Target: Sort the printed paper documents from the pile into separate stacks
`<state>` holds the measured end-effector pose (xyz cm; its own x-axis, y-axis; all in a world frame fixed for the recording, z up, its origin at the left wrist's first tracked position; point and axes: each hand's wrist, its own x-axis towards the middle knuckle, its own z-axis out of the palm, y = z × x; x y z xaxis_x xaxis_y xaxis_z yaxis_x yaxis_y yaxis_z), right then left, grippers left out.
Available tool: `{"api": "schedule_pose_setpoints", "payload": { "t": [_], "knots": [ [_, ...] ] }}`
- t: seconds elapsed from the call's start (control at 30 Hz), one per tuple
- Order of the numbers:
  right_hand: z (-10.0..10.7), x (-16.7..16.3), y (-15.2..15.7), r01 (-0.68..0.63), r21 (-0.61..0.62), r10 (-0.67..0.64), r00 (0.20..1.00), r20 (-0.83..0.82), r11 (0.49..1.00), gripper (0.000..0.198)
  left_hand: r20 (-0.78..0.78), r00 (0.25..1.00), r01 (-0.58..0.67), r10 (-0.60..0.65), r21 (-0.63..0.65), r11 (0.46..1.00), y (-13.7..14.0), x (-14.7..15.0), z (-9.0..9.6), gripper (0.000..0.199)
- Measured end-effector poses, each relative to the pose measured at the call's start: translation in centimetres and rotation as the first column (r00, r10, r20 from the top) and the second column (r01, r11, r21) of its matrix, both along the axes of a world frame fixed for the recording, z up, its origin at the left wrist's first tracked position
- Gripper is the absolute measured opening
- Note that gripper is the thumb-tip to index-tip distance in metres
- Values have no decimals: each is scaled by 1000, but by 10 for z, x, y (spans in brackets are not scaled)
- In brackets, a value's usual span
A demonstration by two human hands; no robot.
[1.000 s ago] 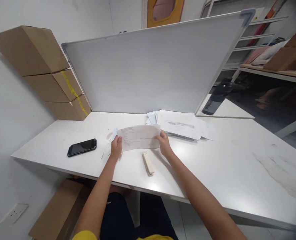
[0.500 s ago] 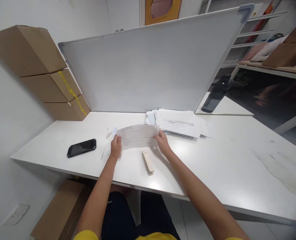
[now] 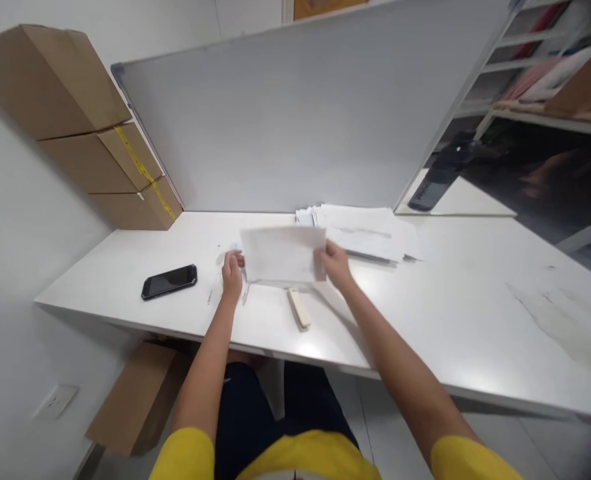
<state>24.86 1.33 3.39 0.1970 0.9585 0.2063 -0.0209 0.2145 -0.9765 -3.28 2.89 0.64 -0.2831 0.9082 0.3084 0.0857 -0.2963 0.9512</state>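
Observation:
A sheet of paper [image 3: 282, 257] is held up over the table, and the side facing me looks blank. My right hand [image 3: 336, 265] pinches it at its right edge. At the left edge is my left hand [image 3: 232, 273], its thumb and fingers apart and the fingertips close to the paper; whether they touch it is hard to tell. Just below the sheet lies a cream stapler [image 3: 299, 309] on the white table. Behind, a stack of papers [image 3: 360, 230] rests near the whiteboard.
A black phone [image 3: 170, 282] lies at the left of the table [image 3: 455, 307]. The whiteboard [image 3: 295, 127] stands along the back. Cardboard boxes [image 3: 125, 163] are piled at the back left, and a dark bottle [image 3: 435, 183] is at the back right. Another box [image 3: 130, 393] sits below the table.
The paper has turned over: its printed side faced me before, and a blank side does now. My left thumb has come off the sheet. The view has tilted down.

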Motion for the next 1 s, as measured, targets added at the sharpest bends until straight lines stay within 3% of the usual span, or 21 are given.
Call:
{"api": "schedule_pose_setpoints", "payload": {
  "t": [0.13, 0.2, 0.33, 0.4, 0.53, 0.63, 0.73, 0.8, 0.9, 1.0],
  "knots": [
    [15, 23, -54, -130, -56, 125, 987, -99, 990, 38, 73, 989, -129, 131, -39, 991, 7, 0, -13, 53],
    [10, 30, -95, -234, -170, 225, 972, -72, 957, 39, 61, 988, -137, 141, -54, 989, 9, 0, -17, 49],
    [-21, 39, -164, -404, -503, 465, 885, -6, 764, 35, -27, 991, -134, 132, -42, 990, 8, -1, -11, 32],
    [-28, 42, -184, -346, -595, 460, 887, 45, 726, 36, -81, 989, -125, 121, -49, 991, 3, 0, -3, 25],
    [-13, 50, -200, -97, -613, 299, 925, 236, 784, 42, -165, 983, -102, 84, -99, 990, -8, 4, 13, 19],
    [-4, 56, -196, 2, -595, 246, 909, 337, 804, 43, -213, 976, -81, 53, -125, 989, -10, 6, 16, 18],
    [-3, 63, -187, 81, -510, 199, 859, 471, 856, 42, -254, 967, -62, 28, -128, 990, -8, 6, 13, 19],
    [-3, 64, -181, 133, -379, 123, 805, 581, 916, 43, -277, 961, -57, 21, -122, 991, -5, 5, 8, 21],
    [3, 48, -179, 220, 1, -164, 722, 672, 976, 42, -300, 954, -53, 18, -111, 992, -1, 3, 2, 23],
    [6, 13, -182, 149, 337, -345, 673, 654, 930, 34, -320, 947, -49, 14, -100, 994, 1, 0, -2, 24]
  ]
}}
